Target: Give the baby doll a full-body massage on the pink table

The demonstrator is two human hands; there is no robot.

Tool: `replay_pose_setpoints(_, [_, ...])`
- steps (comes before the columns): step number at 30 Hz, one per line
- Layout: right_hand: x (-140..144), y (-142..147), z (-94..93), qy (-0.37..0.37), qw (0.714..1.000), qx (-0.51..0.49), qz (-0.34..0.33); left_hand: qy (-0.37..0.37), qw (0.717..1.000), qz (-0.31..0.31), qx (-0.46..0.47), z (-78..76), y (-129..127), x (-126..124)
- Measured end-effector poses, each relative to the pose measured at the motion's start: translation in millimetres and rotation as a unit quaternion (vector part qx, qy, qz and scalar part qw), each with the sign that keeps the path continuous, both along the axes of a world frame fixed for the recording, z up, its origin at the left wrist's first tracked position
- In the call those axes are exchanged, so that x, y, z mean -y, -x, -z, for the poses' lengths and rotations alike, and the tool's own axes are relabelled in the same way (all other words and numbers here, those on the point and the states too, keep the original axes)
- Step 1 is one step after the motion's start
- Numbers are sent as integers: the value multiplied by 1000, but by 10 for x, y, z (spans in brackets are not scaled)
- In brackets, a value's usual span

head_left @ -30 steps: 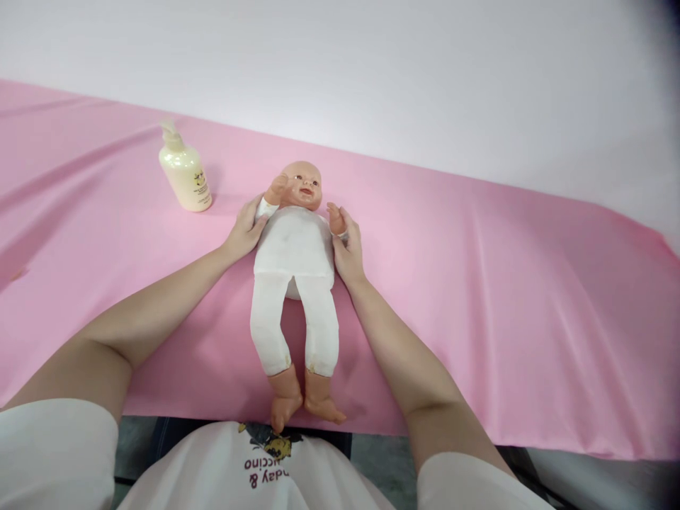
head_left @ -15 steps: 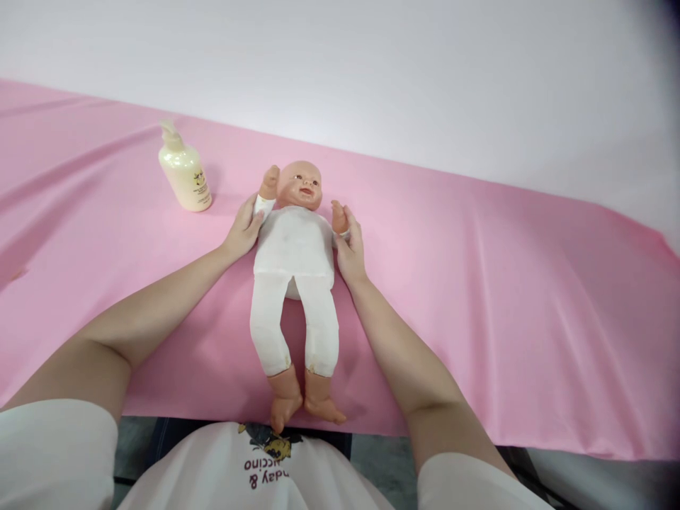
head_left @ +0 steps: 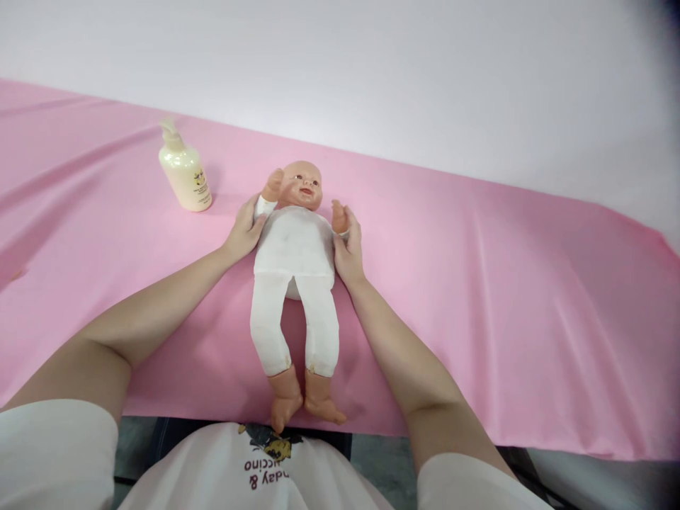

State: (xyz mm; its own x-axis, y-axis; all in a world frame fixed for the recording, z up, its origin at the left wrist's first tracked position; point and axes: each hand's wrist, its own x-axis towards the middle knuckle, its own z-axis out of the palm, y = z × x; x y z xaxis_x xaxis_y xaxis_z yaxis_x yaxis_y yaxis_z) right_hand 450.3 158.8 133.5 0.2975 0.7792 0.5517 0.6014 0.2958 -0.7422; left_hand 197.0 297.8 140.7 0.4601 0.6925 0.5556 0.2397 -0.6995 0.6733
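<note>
A baby doll [head_left: 295, 241] with a white cloth body lies on its back, head away from me and feet at the table's near edge. My left hand [head_left: 245, 225] is closed round the doll's arm on the left side, thumb against the white sleeve. On the other side my right hand [head_left: 349, 248] grips the doll's other arm near its wrist. Both doll hands point up beside its head. Some of my fingers are hidden behind the doll's arms.
A cream pump bottle [head_left: 185, 177] with a small printed label stands to the left of the doll's head. Pink cloth [head_left: 425, 283] with folds covers the table. Behind it rises a white wall [head_left: 372, 71].
The doll's left-side arm has tilted slightly inward, toward its head, with my left hand on it. My right hand has barely shifted.
</note>
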Motion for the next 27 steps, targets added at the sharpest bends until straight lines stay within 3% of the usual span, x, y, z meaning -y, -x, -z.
replay_pose_setpoints(8, [-138,-189,188,-72,989,-108,74,81,993,-67,59,219,25,-216])
replay_pose_setpoints(15, [-69,-81,78,-9,999,-50,7,5,1000,-10,14,41,6,-44])
replay_pose_setpoints(20, [-46,-39,38,9,1000,13,-3,-34,999,10,-35,-24,-9,39])
replay_pose_setpoints(27, [-69,-73,78,-19,995,-96,17,9,998,6,57,90,3,-74])
